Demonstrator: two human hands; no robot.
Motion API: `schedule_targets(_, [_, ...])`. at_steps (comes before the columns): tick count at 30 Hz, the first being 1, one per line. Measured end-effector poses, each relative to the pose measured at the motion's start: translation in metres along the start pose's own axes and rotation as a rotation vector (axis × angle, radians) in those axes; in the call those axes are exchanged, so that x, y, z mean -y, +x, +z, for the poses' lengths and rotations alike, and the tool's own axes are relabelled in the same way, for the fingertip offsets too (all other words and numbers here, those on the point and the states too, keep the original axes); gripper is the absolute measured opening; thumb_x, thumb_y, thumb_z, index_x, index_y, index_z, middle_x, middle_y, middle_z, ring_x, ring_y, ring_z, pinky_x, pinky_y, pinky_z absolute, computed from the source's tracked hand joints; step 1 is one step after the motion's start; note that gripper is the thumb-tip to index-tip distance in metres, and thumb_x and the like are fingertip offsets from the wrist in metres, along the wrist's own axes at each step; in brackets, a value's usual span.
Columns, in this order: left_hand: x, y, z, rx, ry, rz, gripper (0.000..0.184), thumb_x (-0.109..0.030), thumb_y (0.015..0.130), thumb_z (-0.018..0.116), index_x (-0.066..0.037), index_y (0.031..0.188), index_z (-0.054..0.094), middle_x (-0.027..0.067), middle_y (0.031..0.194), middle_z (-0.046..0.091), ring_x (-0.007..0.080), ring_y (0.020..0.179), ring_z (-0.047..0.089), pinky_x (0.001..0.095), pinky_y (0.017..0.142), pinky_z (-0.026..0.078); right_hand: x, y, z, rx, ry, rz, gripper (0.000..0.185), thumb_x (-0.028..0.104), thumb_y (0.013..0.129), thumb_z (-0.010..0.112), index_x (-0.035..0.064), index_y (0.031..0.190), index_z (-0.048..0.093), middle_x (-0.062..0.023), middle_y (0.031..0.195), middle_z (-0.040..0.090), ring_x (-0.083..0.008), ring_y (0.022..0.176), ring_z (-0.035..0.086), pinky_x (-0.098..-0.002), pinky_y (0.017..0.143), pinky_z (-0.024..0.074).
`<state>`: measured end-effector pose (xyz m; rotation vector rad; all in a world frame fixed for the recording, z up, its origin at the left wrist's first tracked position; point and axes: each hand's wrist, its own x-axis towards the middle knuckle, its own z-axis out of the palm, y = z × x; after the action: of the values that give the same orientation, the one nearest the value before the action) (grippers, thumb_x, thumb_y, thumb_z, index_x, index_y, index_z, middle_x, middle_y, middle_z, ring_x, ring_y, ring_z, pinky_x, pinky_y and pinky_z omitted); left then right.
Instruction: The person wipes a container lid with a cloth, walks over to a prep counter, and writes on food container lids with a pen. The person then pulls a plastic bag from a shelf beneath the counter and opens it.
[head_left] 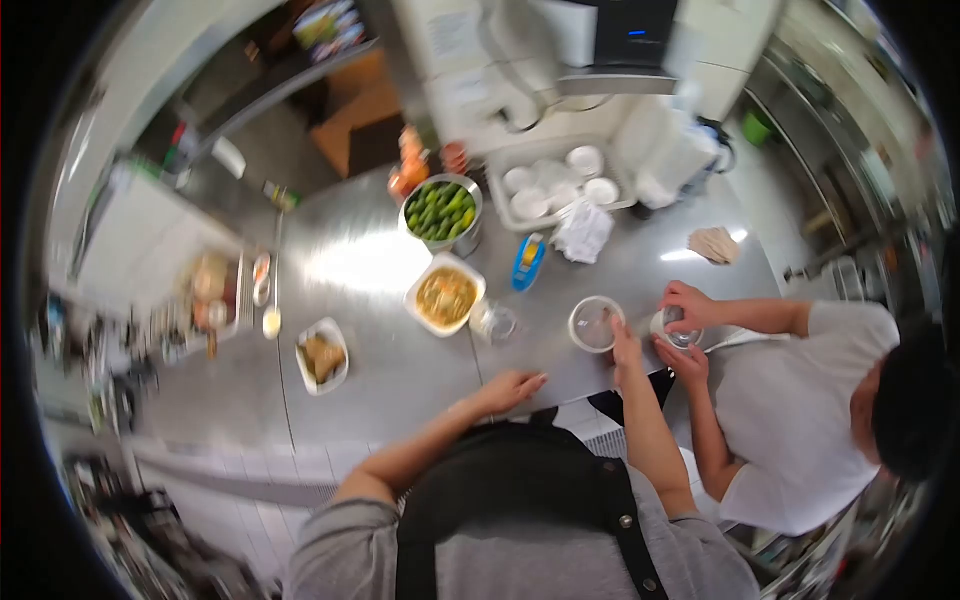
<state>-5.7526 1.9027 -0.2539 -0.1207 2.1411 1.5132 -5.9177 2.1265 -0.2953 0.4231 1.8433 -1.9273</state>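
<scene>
My right hand [625,350] grips the edge of a clear round plastic container [594,325] with a pale rim, held near the front of the steel table. At the table's front edge is my left hand [513,391], loosely open and holding nothing. Just beyond it stand a clear plastic cup or jar [494,322] and a white tub of shredded, yellowish food [446,298]. To my right, a co-worker's hands [688,362] hold another clear round container [680,328].
A metal pot of green vegetables [440,212] stands behind the tub. Farther back, a grey bin [507,160] holds several white round items. A blue tape dispenser [528,262], crumpled white cloth [583,232], beige cloth [714,246] and white tub with brown food [322,358] lie around.
</scene>
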Motion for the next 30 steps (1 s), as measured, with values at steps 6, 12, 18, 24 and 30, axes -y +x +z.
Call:
schedule_targets(6, [-0.006,-0.022,-0.007,-0.145,0.155,0.176,0.055,-0.045,0.094,0.055,0.003,0.12,0.061,0.0196,0.098,0.069,0.0261,0.091,0.068,0.0374,0.082,0.051,0.007,0.021,0.017,-0.051,0.148,0.03,0.039,0.043,0.093,0.06,0.0124,0.117,0.062,0.0009,0.101,0.064,-0.0084,0.083,0.059,-0.0241,0.067,0.0441])
schedule_targets(12, [0.025,-0.111,-0.058,-0.387,-0.341,0.012,0.047,-0.036,0.095,0.057,0.005,0.118,0.061,0.0164,0.095,0.07,0.0219,0.089,0.069,0.035,0.082,0.054,-0.016,0.029,0.008,-0.157,0.236,-0.01,0.045,0.048,0.093,0.057,0.014,0.122,0.059,0.0031,0.107,0.061,-0.0094,0.093,0.056,-0.0235,0.073,0.0402])
schedule_targets(18, [0.124,-0.281,-0.132,-0.651,-0.691,-0.288,0.039,-0.037,0.096,0.057,0.0,0.086,0.064,0.0149,0.085,0.07,0.0215,0.081,0.07,0.0315,0.078,0.056,-0.05,-0.046,0.043,-0.234,0.104,-0.181,0.058,0.04,0.096,0.056,0.0086,0.141,0.037,-0.0067,0.13,0.047,-0.0171,0.114,0.047,-0.0347,0.098,0.0362])
schedule_targets(24, [0.204,-0.391,-0.208,-0.744,-0.534,-0.537,0.041,-0.042,0.092,0.061,-0.001,0.09,0.061,0.0123,0.085,0.069,0.02,0.077,0.069,0.0326,0.071,0.056,-0.103,-0.132,0.137,-0.227,-0.062,-0.478,0.042,0.027,0.098,0.053,0.0046,0.132,0.045,-0.0081,0.128,0.05,-0.0155,0.108,0.05,-0.0309,0.09,0.042])
schedule_targets(30, [0.241,-0.359,-0.227,-0.495,-0.687,-0.397,0.042,-0.041,0.096,0.053,0.0,0.102,0.056,0.0162,0.089,0.068,0.0228,0.076,0.069,0.0355,0.07,0.057,-0.139,-0.207,0.219,0.27,-0.412,-0.648,0.016,0.006,0.092,0.057,0.0007,0.106,0.062,-0.008,0.097,0.065,-0.0156,0.087,0.061,-0.0275,0.079,0.0481])
